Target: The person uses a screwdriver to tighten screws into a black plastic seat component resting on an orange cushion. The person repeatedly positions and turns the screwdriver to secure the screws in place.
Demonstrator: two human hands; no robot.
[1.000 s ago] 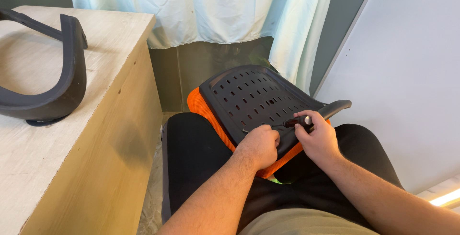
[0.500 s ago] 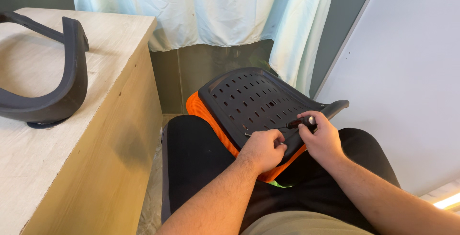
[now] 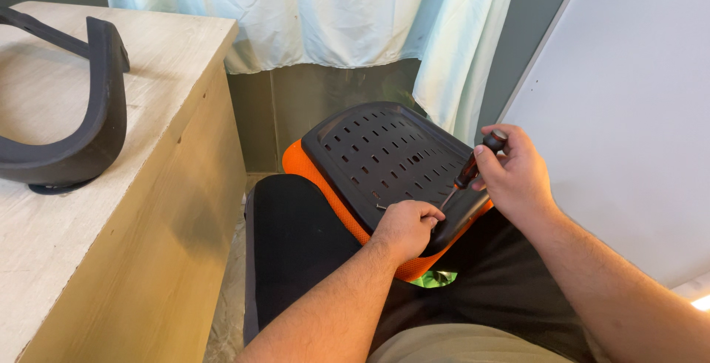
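Black slotted plastic is what we are working on: the panel (image 3: 384, 152) is lying across our lap on its orange pad (image 3: 325, 189), tilted up and away from us, with the black seat (image 3: 296, 244) below it. Our right hand (image 3: 518, 178) is closing its grip around the dark handle of the screwdriver (image 3: 473, 167), and the thin shaft is slanting down and left toward the panel's near edge. Our left hand (image 3: 407, 226) is curling there, fingers pinched together on something small just beside the tip; we cannot tell whether it is a screw, as the fingers are hiding it.

To do this well, we are judging that the shaft should be standing square to the panel rather than leaning, so the tip is seating fully. The left hand should be steadying the panel and keeping fingertips clear of the tip. Pressure should be going straight down the shaft while we are turning slowly.

Off to the left, a curved black armrest (image 3: 81, 126) is resting on the wooden worktop (image 3: 163, 96).
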